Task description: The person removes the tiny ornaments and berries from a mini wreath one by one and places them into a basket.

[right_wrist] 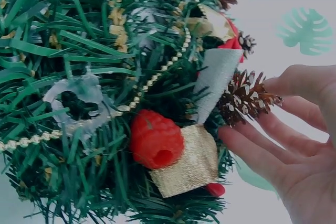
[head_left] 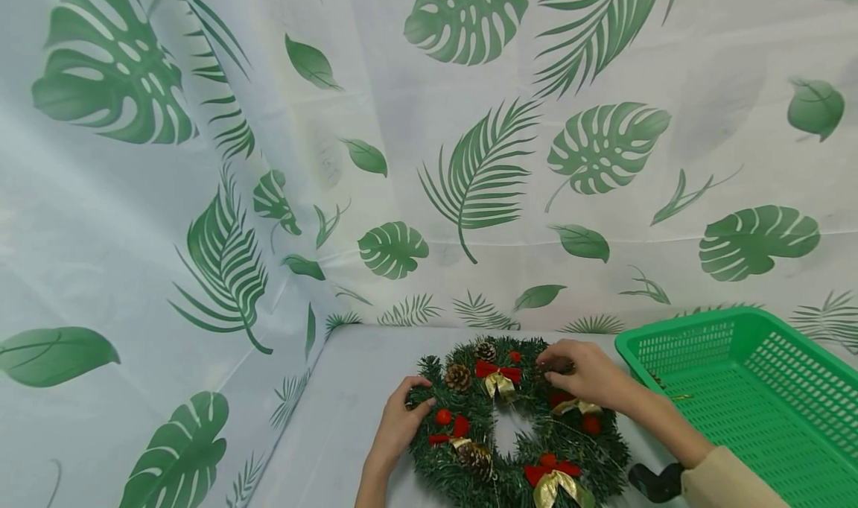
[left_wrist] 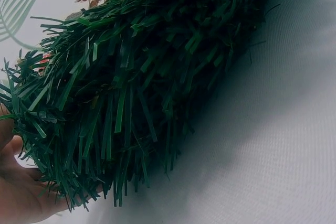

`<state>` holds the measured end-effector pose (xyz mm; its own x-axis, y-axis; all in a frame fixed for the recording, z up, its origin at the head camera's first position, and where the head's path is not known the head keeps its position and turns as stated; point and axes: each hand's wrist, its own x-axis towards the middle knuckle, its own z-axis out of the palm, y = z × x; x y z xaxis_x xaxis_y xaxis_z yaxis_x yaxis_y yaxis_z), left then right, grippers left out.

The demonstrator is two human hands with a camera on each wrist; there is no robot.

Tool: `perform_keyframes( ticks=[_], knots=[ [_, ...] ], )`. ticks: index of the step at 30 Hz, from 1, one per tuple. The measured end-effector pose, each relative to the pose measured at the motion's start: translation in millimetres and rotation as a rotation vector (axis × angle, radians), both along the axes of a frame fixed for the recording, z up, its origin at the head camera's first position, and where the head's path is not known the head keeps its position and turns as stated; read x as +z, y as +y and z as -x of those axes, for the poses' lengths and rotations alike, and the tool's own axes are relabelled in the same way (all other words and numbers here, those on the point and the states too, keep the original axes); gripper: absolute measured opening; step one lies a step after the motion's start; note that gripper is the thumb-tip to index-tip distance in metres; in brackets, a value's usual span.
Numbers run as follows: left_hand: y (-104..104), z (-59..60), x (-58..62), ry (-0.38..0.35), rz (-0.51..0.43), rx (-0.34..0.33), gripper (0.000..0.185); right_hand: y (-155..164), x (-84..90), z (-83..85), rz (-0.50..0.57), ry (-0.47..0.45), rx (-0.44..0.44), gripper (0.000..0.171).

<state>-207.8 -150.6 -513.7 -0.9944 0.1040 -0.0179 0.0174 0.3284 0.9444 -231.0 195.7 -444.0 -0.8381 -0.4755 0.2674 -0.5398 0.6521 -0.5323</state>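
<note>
Bright, even, diffuse light with a cool tint. Soft shadow under the wreath (left_wrist: 131, 77) in left wrist view. Head view bends at edges. Wrist views soft, close hand (right_wrist: 294, 145) slightly blurred.

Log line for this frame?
left hand: steadies wreath edge | right hand: fingers on pine cone | basket: right, apart

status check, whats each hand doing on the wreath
Left hand rests on the wreath, left rim. Right hand at a pine cone, upper right, fingers around it. Green basket sits apart on the right, nothing in the way.
</note>
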Motion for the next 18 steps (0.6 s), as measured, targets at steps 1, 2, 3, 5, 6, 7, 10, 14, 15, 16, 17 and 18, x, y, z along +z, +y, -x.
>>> perform_keyframes(
  ticks=[1,2,3,5,6,7,10,14,15,16,17,18],
  knots=[
    [0.2,0.2,0.4,-0.007,-0.004,-0.001,0.028,0.5,1.1,0.1,-0.004,0.006,-0.005,0.019],
    [0.3,0.3,0.8,-0.013,-0.008,-0.002,0.028,1.3,2.4,0.1,-0.005,0.011,-0.010,0.019],
    [0.3,0.5,1.2,-0.011,-0.005,-0.002,0.029,2.1,3.6,0.3,-0.007,0.016,-0.015,0.018],
    [0.8,0.5,1.6,-0.013,-0.010,-0.002,0.029,4.6,6.9,-0.6,-0.011,0.026,-0.019,0.018],
    [0.8,0.4,1.6,-0.015,-0.014,-0.001,0.029,6.0,8.4,-1.1,-0.009,0.026,-0.021,0.018],
    [0.8,0.3,1.8,-0.012,-0.013,0.000,0.029,7.5,9.8,-1.8,-0.002,0.020,-0.024,0.019],
    [0.1,0.0,1.9,-0.010,-0.017,0.001,0.029,12.5,13.1,-4.2,0.017,0.017,-0.032,0.020],
    [-1.0,-0.3,1.2,-0.006,-0.006,-0.003,0.029,19.9,16.5,-7.7,0.048,0.011,-0.054,0.021],
    [-1.0,-0.4,1.0,-0.008,-0.007,-0.005,0.029,21.8,17.1,-8.6,0.054,0.013,-0.060,0.021],
    [-1.0,-0.5,0.6,-0.009,-0.005,-0.007,0.029,23.7,18.0,-9.9,0.059,0.017,-0.067,0.020],
    [-0.7,-0.6,0.3,-0.006,0.000,-0.008,0.028,25.7,18.8,-11.2,0.060,0.022,-0.075,0.020],
    [-0.4,-0.6,-0.1,-0.008,-0.001,-0.008,0.028,27.6,19.5,-12.5,0.063,0.028,-0.082,0.020]
  ],
)
